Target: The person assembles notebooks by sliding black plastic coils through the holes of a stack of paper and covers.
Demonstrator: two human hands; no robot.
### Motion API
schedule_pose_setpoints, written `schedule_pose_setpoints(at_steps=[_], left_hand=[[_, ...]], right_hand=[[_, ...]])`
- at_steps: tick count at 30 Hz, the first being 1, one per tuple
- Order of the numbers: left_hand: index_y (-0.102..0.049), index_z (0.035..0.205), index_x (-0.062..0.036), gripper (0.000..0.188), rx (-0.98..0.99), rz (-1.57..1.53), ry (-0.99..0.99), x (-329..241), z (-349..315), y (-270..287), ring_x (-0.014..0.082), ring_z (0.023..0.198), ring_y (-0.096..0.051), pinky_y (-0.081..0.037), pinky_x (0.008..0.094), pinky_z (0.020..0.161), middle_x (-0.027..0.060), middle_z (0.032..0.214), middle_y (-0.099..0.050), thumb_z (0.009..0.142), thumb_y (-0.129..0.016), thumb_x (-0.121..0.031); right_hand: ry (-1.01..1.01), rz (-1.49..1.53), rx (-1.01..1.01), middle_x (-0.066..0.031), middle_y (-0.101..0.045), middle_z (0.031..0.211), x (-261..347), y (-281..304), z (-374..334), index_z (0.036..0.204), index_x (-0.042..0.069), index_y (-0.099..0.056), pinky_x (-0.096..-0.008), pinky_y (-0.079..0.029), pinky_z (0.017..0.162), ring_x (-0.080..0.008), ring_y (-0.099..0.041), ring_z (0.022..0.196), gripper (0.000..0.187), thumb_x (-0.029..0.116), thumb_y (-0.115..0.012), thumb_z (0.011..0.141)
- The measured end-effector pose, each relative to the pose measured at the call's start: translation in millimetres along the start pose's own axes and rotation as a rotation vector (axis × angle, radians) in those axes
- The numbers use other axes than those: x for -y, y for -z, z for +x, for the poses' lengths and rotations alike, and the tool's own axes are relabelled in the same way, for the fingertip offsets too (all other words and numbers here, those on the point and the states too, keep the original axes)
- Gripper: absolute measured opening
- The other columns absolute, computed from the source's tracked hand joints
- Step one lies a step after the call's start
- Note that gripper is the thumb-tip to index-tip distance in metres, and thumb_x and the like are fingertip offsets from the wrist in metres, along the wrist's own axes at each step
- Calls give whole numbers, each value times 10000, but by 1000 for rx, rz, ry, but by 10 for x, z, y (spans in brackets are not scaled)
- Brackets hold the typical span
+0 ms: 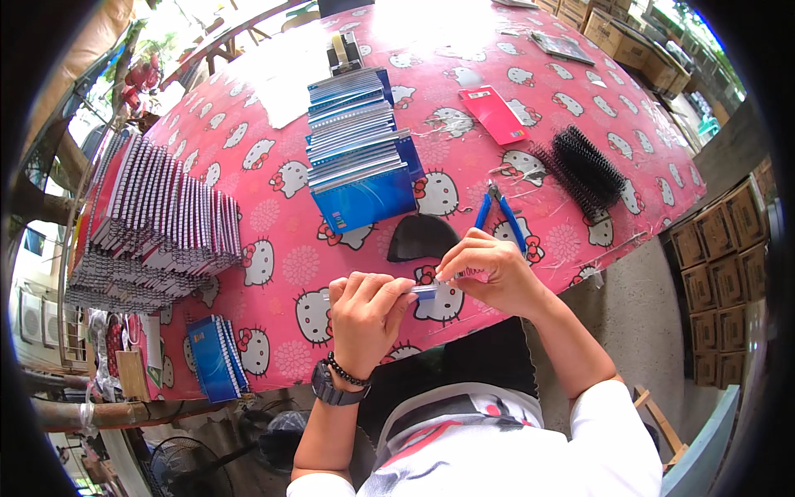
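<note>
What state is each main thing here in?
Left hand: closed on thin blue-and-white item
Right hand: fingers bent, grip unclear
Blue-handled cutters: handles spread apart
Central blue notebooks: overlapped in a row
Far-left notebooks: spiral-bound, piled high
Lower-left blue notebooks: overlapped
Black coils: bunched together
Red card: lying flat
Cardboard boxes: stacked

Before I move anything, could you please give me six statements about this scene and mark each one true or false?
1. The blue-handled cutters lie on the pink table cover. True.
2. The right hand is gripping the cutters. False: they lie on the cover, just beyond it.
3. The black coils are to the right of the cutters. True.
4. The watch is on the right wrist. False: it is on the left wrist.
5. The left hand holds a small slim item. True.
6. The tape dispenser stands at the near end of the blue notebooks. False: it stands at their far end.
</note>
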State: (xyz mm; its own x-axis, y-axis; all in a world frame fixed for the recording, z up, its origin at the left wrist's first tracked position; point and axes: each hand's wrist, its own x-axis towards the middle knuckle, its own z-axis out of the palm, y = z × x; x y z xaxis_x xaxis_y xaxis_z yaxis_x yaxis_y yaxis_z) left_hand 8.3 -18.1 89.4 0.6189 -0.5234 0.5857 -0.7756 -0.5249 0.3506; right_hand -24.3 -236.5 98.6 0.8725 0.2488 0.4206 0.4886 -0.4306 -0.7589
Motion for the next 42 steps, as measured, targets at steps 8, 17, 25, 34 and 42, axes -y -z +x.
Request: schedule_pose_setpoints(at_steps=[8, 17, 25, 34, 42], left_hand=[[-683, 895, -134, 130, 14, -7, 11, -39, -22, -3, 171, 750, -554, -340, 329, 726, -10, 796, -630, 773, -710, -171], [-687, 872, -129, 115, -10, -12, 16, -43, -26, -1, 167, 738, -552, -337, 328, 715, -11, 793, -629, 766, -715, -162], [-672, 956, -129, 195, 0, 48, 23, -74, -55, -5, 173, 805, -583, -362, 336, 745, -2, 851, -644, 781, -704, -208], [-607, 1004, -129, 275, 143, -24, -4, -200, -41, -83, 196, 835, -584, -354, 331, 760, 5, 905, -641, 773, -704, -242], [-599, 1037, -136, 257, 135, -39, -46, -161, -46, -17, 197, 866, -587, -386, 340, 776, 11, 942, -634, 815, -675, -241]], right_hand=[[-16, 54, -35, -24, -660, 865, 9, -99, -33, 878, 96, -673, -326, -481, 761, -216, -593, 854, 292, -77, -716, 646], [20, -7, -17, -43, -668, 864, 20, -72, -26, 875, 71, -678, -301, -475, 721, -182, -590, 808, 244, -70, -708, 679], [-131, -30, 47, -81, -657, 852, 145, -60, -85, 1279, 74, -524, -336, -501, 685, -235, -623, 771, 496, -30, -637, 808], [-90, -247, 95, -152, -634, 1015, -301, 101, 273, 1117, 51, -590, -400, -450, 884, -329, -562, 1035, 298, 192, -638, 859], [-287, -410, 260, -142, -603, 1032, -445, -71, 388, 969, 89, -559, -432, -496, 797, -351, -607, 944, 285, 179, -723, 753]])
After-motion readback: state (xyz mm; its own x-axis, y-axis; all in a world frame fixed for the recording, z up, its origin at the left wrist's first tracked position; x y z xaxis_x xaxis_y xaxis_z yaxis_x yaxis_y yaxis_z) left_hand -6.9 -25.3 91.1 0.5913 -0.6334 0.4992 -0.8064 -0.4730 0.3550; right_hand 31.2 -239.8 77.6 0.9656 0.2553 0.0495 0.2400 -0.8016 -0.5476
